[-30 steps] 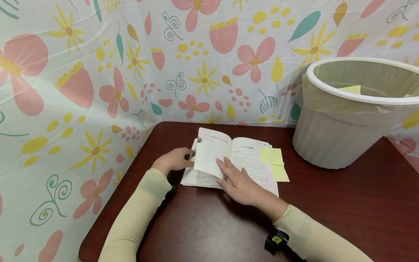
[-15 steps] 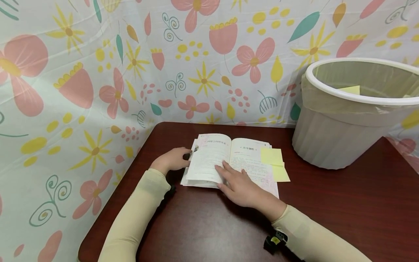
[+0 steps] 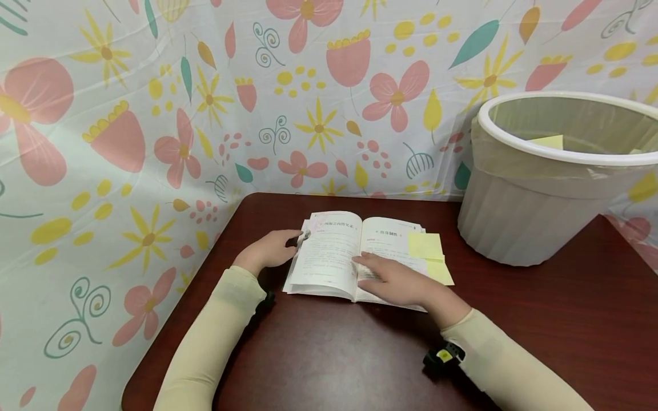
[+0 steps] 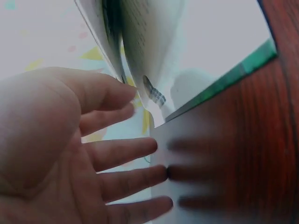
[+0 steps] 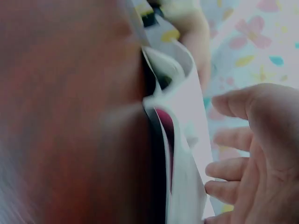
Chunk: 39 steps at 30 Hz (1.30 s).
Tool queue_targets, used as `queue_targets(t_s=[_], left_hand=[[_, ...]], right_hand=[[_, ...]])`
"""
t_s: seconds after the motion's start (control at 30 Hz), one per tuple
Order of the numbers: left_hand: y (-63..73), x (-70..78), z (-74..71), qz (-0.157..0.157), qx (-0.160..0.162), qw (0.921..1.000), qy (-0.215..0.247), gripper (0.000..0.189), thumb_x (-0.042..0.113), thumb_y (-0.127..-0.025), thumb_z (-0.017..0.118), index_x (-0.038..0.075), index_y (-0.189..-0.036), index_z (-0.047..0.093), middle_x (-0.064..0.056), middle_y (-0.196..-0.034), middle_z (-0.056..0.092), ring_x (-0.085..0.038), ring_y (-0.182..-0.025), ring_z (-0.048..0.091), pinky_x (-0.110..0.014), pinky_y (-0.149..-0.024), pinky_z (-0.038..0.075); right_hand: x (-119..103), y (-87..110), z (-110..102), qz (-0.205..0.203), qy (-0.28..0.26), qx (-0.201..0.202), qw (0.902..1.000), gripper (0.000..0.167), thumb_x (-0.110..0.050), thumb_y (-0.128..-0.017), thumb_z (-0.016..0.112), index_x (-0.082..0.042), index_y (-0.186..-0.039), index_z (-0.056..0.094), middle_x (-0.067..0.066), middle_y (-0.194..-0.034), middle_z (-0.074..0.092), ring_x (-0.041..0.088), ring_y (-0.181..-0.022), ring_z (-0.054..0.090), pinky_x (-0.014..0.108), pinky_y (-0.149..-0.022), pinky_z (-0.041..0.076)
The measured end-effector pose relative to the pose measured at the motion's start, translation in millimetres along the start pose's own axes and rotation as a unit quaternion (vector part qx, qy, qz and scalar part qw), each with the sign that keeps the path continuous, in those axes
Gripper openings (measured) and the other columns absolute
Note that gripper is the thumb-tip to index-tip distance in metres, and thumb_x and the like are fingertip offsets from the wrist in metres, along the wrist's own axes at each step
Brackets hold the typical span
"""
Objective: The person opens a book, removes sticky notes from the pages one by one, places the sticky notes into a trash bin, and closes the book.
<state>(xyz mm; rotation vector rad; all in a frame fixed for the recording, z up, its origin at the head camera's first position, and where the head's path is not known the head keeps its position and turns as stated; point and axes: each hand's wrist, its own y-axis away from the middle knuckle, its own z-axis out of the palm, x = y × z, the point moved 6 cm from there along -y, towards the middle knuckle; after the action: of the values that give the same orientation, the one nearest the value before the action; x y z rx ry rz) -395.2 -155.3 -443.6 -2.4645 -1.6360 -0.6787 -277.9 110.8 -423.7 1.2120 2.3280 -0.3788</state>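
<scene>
At twelve o'clock on the dark red table [image 3: 329, 354], the open white paperback book [image 3: 334, 251] lies flat; left hand [image 3: 269, 249] steadies its edge, right hand [image 3: 398, 279] presses flat, yellow sticky notes [image 3: 429, 254] unremoved.

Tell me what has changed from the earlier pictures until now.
The raised left page of the open white paperback book has settled flat. The right hand slid rightward from the spine onto the right page, fingers straight. The left hand stays at the book's left edge; the yellow sticky notes and white plastic wastebasket have not moved.
</scene>
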Motion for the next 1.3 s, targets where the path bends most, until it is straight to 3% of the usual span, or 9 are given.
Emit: queue_targets(t_s=[0.13, 0.27, 0.43, 0.57, 0.7, 0.87, 1.13, 1.3], left_hand=[[-0.5, 5.1, -7.0, 0.016, 0.042, 0.9989, 0.017, 0.053, 0.032, -0.104, 0.054, 0.020, -0.155, 0.047, -0.006, -0.154, 0.053, -0.026, -0.142, 0.050, -0.050, -0.117, 0.042], [2.0, 14.6, -15.3, 0.049, 0.094, 0.9939, 0.027, 0.037, 0.028, -0.102, 0.055, 0.017, -0.137, 0.063, -0.007, -0.125, 0.062, -0.024, -0.112, 0.060, -0.043, -0.098, 0.052], [5.9, 30.7, -21.6, 0.089, 0.143, 0.9851, 0.037, 0.014, 0.027, -0.100, 0.056, 0.020, -0.105, 0.067, -0.001, -0.092, 0.057, -0.019, -0.082, 0.055, -0.034, -0.073, 0.049], [6.3, 43.0, -23.0, 0.106, 0.156, 0.9805, 0.057, 0.011, 0.031, -0.100, 0.057, 0.026, -0.095, 0.065, 0.001, -0.079, 0.056, -0.016, -0.069, 0.052, -0.032, -0.063, 0.045], [3.3, 60.7, -23.1, 0.125, 0.144, 0.9796, 0.064, 0.014, 0.033, -0.103, 0.056, 0.027, -0.093, 0.064, 0.001, -0.072, 0.055, -0.015, -0.063, 0.049, -0.031, -0.060, 0.043], [-4.0, 94.9, -26.8, 0.166, 0.101, 0.9799, 0.043, 0.020, 0.028, -0.105, 0.051, 0.017, -0.101, 0.068, 0.000, -0.072, 0.054, -0.015, -0.063, 0.049, -0.030, -0.062, 0.044], [-16.2, 156.8, -30.7, 0.224, 0.027, 0.9743, -0.007, 0.020, 0.028, -0.107, 0.048, 0.024, -0.104, 0.067, 0.004, -0.086, 0.063, -0.013, -0.073, 0.055, -0.030, -0.072, 0.048], [-36.0, 188.8, -24.1, 0.241, -0.031, 0.9690, -0.044, 0.021, 0.028, -0.106, 0.051, 0.020, -0.109, 0.070, 0.007, -0.097, 0.067, -0.012, -0.080, 0.058, -0.029, -0.079, 0.050]], right_hand=[[21, 1.6, -15, 0.015, -0.013, -0.016, 0.9997, 0.067, -0.042, -0.104, 0.058, -0.009, -0.160, 0.038, 0.022, -0.166, 0.033, 0.039, -0.155, 0.032, 0.057, -0.123, 0.032], [43, 4.6, -29, 0.036, -0.037, -0.017, 0.9985, 0.069, -0.043, -0.104, 0.058, -0.009, -0.160, 0.037, 0.019, -0.166, 0.034, 0.040, -0.152, 0.036, 0.058, -0.122, 0.033], [68, 8.9, -39, 0.073, -0.054, -0.020, 0.9957, 0.070, -0.047, -0.104, 0.056, -0.012, -0.161, 0.036, 0.019, -0.166, 0.034, 0.043, -0.152, 0.035, 0.060, -0.121, 0.033], [83, 10.3, -44, 0.096, -0.052, -0.012, 0.9940, 0.071, -0.049, -0.104, 0.056, -0.011, -0.160, 0.038, 0.021, -0.166, 0.035, 0.044, -0.153, 0.032, 0.062, -0.120, 0.032], [97, 13.1, -49, 0.122, -0.045, -0.001, 0.9916, 0.070, -0.049, -0.103, 0.057, -0.013, -0.160, 0.039, 0.022, -0.164, 0.037, 0.044, -0.153, 0.032, 0.063, -0.120, 0.031], [113, 17.9, -54, 0.143, -0.037, 0.014, 0.9890, 0.067, -0.048, -0.104, 0.057, -0.012, -0.159, 0.041, 0.024, -0.162, 0.039, 0.046, -0.151, 0.034, 0.064, -0.119, 0.031], [129, 24.8, -61, 0.163, -0.029, 0.038, 0.9855, 0.067, -0.046, -0.104, 0.058, -0.009, -0.158, 0.041, 0.026, -0.161, 0.040, 0.047, -0.150, 0.034, 0.066, -0.118, 0.031], [139, 25.6, -65, 0.172, -0.025, 0.050, 0.9835, 0.072, -0.046, -0.104, 0.058, -0.007, -0.160, 0.037, 0.027, -0.161, 0.038, 0.046, -0.149, 0.035, 0.065, -0.118, 0.032]])
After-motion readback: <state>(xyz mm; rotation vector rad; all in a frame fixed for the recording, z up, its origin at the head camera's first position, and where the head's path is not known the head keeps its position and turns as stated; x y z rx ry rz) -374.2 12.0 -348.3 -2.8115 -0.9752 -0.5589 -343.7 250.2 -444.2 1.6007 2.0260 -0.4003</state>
